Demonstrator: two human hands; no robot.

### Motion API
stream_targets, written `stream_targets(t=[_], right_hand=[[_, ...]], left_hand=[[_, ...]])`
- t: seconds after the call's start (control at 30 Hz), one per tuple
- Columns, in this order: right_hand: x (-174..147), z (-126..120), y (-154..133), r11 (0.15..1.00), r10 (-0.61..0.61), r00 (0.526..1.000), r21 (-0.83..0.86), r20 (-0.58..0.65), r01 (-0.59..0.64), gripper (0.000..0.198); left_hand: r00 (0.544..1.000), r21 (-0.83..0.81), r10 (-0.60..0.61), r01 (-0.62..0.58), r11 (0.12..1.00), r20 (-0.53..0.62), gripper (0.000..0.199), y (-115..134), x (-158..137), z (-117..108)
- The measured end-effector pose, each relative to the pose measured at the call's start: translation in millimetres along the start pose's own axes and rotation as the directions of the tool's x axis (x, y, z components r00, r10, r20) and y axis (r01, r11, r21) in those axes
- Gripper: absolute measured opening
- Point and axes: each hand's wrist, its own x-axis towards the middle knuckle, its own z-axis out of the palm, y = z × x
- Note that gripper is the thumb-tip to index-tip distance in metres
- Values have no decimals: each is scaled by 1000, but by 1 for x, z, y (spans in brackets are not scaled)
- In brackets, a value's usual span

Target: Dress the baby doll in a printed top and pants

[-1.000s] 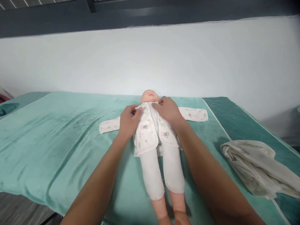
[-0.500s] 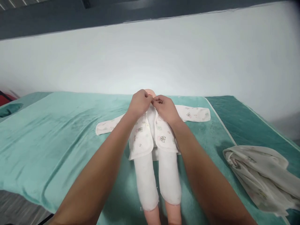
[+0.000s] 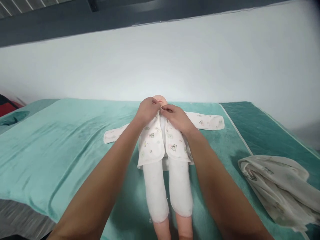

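On its back lies a doll (image 3: 156,190) with white padded legs, dressed in a white printed baby jacket (image 3: 152,143). The jacket's front edges hang slightly apart from the chest down, and both sleeves stretch out sideways. At the neck, my left hand (image 3: 148,110) pinches one side of the jacket's collar. My right hand (image 3: 176,116) pinches the collar's other side, its fingertips almost touching those of the left. Whatever fastener sits between the fingers is too small and covered to make out. Above my hands shows part of the doll's head (image 3: 160,99).
A teal cover (image 3: 75,150) is spread over the bed beneath the doll. Crumpled white printed clothing (image 3: 277,186) lies at the right. Behind the bed rises a white wall (image 3: 160,60). Something red and black (image 3: 8,106) stands at the far left edge.
Both hands stay at the collar, with the right hand slightly lower. More of the doll's face shows above them, and the jacket's front edges lie closer together.
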Motion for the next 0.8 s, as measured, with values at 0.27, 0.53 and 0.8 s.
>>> stream_targets(t=[0.27, 0.53, 0.8], right_hand=[[-8, 5, -5, 922, -109, 991, -365, 82, 131, 32], [-37, 21, -21, 936, -177, 982, -297, 72, 191, 29], [-65, -28, 47, 993, 120, 870, 54, -478, -107, 24]], left_hand=[[970, -395, -75, -24, 918, -233, 13, -40, -42, 3], [963, -497, -162, 34, 867, -216, 28, -92, -139, 18], [916, -459, -294, 145, 876, -272, 29, -94, -153, 11]])
